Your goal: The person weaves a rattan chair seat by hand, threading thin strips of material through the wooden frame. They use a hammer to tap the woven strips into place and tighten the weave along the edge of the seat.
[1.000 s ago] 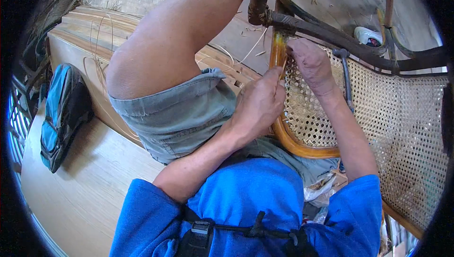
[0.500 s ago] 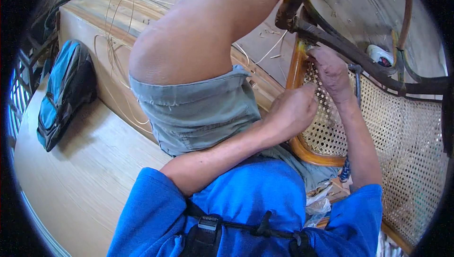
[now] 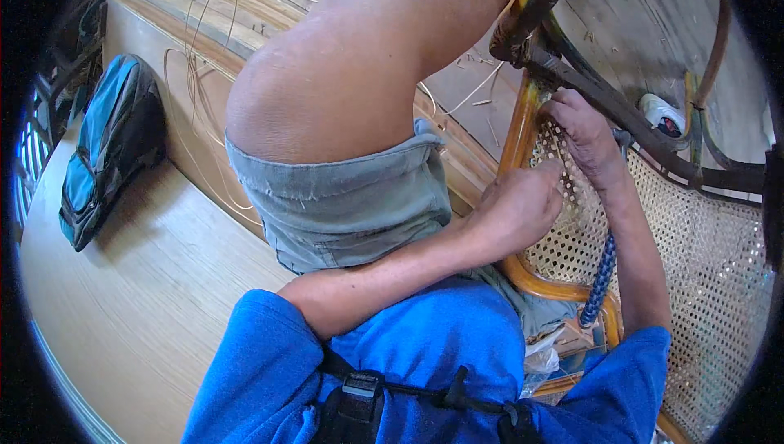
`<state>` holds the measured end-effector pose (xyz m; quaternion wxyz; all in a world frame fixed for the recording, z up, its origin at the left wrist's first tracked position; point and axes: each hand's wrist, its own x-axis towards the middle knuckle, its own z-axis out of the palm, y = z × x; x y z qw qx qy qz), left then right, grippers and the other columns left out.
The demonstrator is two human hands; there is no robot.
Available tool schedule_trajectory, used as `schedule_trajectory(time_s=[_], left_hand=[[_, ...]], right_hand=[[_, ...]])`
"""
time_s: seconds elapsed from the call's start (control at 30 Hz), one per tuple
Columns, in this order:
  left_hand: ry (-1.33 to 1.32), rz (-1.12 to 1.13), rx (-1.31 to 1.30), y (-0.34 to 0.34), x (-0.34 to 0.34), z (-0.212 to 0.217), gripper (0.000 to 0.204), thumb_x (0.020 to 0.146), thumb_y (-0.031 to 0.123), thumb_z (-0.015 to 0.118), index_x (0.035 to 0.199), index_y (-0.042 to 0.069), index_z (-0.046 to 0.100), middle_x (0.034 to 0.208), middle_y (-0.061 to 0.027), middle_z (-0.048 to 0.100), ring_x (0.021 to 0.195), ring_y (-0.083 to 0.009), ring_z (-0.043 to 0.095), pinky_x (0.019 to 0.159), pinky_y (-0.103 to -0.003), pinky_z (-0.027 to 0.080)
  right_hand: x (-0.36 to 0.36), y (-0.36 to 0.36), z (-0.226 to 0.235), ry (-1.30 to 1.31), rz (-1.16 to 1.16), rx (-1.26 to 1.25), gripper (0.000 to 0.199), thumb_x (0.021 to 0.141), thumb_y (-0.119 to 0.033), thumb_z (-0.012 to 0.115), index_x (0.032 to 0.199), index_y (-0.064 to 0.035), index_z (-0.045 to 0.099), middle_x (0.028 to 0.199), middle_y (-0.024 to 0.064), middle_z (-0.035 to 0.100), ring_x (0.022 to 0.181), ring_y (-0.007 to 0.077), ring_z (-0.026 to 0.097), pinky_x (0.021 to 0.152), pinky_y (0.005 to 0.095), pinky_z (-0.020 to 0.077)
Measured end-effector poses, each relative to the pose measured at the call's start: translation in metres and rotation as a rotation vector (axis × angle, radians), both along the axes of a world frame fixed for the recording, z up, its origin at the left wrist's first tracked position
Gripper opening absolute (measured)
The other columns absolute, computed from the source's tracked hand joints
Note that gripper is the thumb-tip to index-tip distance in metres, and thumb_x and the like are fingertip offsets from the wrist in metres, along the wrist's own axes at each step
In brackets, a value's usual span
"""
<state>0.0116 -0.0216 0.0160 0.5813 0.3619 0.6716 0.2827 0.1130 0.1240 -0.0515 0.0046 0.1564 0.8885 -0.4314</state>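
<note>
A woven cane panel (image 3: 563, 256) fills a curved, varnished wooden frame (image 3: 514, 146) at the right. My left hand (image 3: 524, 207) reaches across my lap to the near part of the panel. Its fingers are closed in a pinch, and whatever they hold is too small or hidden to name. Farther up, my right hand (image 3: 584, 140) rests at the panel's upper corner, close to the frame. Its fingers curl inward over the cane, hiding what lies beneath them. A dark, wrapped chair leg (image 3: 523, 15) rises just beyond this hand.
Another cane panel (image 3: 710, 281) spreads beyond my right forearm, beside a dark blue braided piece (image 3: 599, 281). Thin cane strands (image 3: 196, 77) loop over wooden boards (image 3: 175, 15) at the left. A blue and black backpack (image 3: 114, 150) lies on a pale wooden surface (image 3: 155, 305).
The chair frame and both hands sit slightly farther right in view. My left hand remains pinched, a little lower against the frame, while my right hand stays curled at the corner.
</note>
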Motion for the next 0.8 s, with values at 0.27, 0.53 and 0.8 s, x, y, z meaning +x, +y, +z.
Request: schedule_trajectory(time_s=[0.27, 0.53, 0.8], left_hand=[[-0.035, 0.003, -0.039, 0.007, -0.004, 0.009, 0.035, 0.082, 0.007, 0.047, 0.115, -0.007, 0.052, 0.074, -0.0289, 0.058, 0.069, -0.0382, 0.062, 0.061, -0.044, 0.047], [-0.025, 0.100, 0.089, 0.004, 0.008, -0.002, 0.036, 0.083, 0.008, 0.047, 0.116, -0.006, 0.051, 0.074, -0.0284, 0.057, 0.069, -0.0342, 0.063, 0.060, -0.042, 0.047], [0.005, -0.105, -0.035, 0.012, -0.007, 0.013, 0.019, 0.087, 0.012, 0.050, 0.097, -0.001, 0.060, 0.076, -0.0211, 0.057, 0.071, -0.0345, 0.058, 0.065, -0.043, 0.046]], right_hand=[[0.001, 0.007, -0.002, -0.075, 0.045, -0.047, 0.026, 0.073, 0.001, 0.052, 0.098, -0.0020, 0.059, 0.093, 0.0150, 0.055, 0.090, 0.0308, 0.058, 0.077, 0.0335, 0.0460], [-0.005, 0.010, 0.003, -0.024, 0.081, -0.032, 0.029, 0.074, -0.001, 0.055, 0.102, -0.0033, 0.060, 0.091, 0.0134, 0.054, 0.087, 0.0281, 0.057, 0.074, 0.0312, 0.0460], [0.004, 0.005, -0.007, 0.050, 0.003, -0.012, 0.025, 0.075, -0.002, 0.055, 0.099, -0.0037, 0.060, 0.090, 0.0125, 0.055, 0.086, 0.0276, 0.057, 0.073, 0.0322, 0.0465]])
